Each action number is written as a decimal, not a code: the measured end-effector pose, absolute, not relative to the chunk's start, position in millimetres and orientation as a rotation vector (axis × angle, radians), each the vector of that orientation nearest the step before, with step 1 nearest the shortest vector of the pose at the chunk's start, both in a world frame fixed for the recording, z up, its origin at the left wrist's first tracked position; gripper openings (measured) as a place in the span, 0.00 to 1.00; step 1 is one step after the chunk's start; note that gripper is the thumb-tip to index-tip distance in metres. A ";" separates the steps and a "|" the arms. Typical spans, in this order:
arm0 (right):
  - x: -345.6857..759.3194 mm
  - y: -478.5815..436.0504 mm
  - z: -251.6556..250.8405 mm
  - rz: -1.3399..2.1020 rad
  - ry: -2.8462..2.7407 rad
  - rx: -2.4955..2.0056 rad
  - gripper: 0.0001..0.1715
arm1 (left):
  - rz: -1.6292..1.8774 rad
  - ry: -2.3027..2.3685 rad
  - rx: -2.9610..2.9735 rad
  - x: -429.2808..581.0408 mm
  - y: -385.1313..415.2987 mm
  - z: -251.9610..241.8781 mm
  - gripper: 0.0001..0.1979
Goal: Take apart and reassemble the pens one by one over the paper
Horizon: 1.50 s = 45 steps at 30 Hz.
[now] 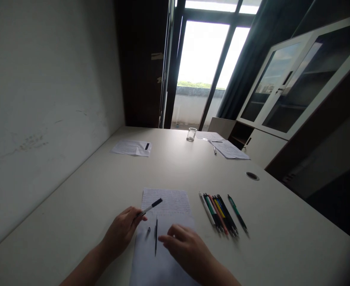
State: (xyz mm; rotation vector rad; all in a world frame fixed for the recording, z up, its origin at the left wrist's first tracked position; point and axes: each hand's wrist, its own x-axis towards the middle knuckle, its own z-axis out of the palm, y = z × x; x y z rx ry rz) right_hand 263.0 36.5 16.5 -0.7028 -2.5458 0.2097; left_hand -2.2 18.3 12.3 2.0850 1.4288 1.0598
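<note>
My left hand [124, 226] is closed around a pen barrel [149, 208], white with a dark grip end that points up and to the right. Below it, a thin dark pen refill [156, 236] lies lengthwise on a sheet of paper [166, 202] with handwritten lines. A small dark pen part [149, 230], perhaps the tip cone, rests just left of the refill. Close to the refill's right side is my right hand [183, 242], fingers curved and apart, with nothing seen in them. Whether a fingertip touches the refill, I cannot tell.
Right of the paper lies a row of several pens [219, 214], with a single green and black pen [238, 214] apart. Farther back are a glass jar [191, 134], papers [231, 149], another pen [214, 149] and a sheet [132, 147]. A wall [44, 99] borders the left.
</note>
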 end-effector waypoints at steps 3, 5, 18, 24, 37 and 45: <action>253.8 32.5 15.4 0.034 -2.722 -0.632 0.11 | 1.049 1.464 2.079 -3.4 19.6 7.4 0.09; 249.9 32.4 14.0 0.003 -2.759 -0.618 0.11 | 1.032 1.480 2.097 -3.8 20.4 5.5 0.09; 251.0 33.1 28.4 -0.011 -2.849 -0.671 0.06 | 0.958 1.516 2.160 -3.9 20.9 5.4 0.09; 252.9 30.1 24.7 0.073 -2.816 -0.700 0.05 | 0.978 1.511 2.154 -3.4 21.2 5.5 0.09; 278.1 48.5 27.2 0.650 -1.910 -0.768 0.07 | 0.971 1.411 2.146 -1.5 18.2 16.2 0.11; 282.3 54.6 28.7 1.063 -1.249 -0.821 0.07 | 0.948 1.376 2.154 -0.4 15.8 16.6 0.09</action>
